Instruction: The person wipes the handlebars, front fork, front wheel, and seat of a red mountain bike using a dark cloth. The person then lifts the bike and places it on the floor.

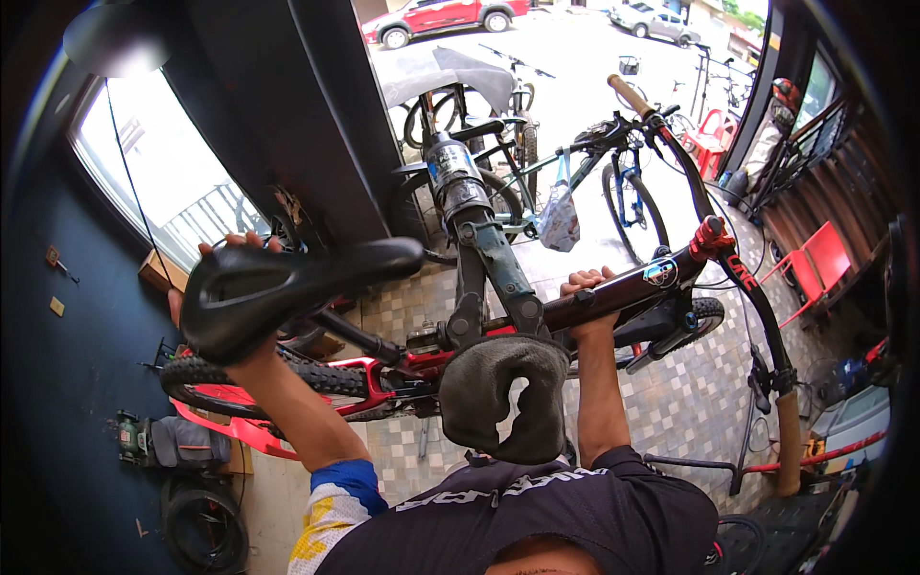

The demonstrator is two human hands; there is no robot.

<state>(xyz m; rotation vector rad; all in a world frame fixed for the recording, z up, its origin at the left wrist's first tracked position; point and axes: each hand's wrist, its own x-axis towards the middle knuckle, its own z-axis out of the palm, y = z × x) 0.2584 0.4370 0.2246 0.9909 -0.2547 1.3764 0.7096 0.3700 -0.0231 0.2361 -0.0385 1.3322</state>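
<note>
A bicycle with a dark red top tube [613, 295] stretches across in front of me. My left hand [251, 240] grips its black saddle [316, 273] from below and behind; only some fingers show past the edge, the palm is hidden. My right hand [588, 286] is wrapped round the top tube, fingers curling over its far side. Between my hands, a worn metal clamp arm [496, 264] reaches the frame near the seat tube. A dark grey, fuzzy, ring-shaped pad [489, 383] hangs on the near side. The handlebar [698, 182] with brown grips stands at right.
Other parked bicycles [537, 172] stand beyond, one with a plastic bag [560, 218]. A dark pillar [278, 105] and blue wall [67, 364] are at left, tyres [203, 522] at lower left. A red chair [815, 264] stands at right on the tiled floor [661, 402].
</note>
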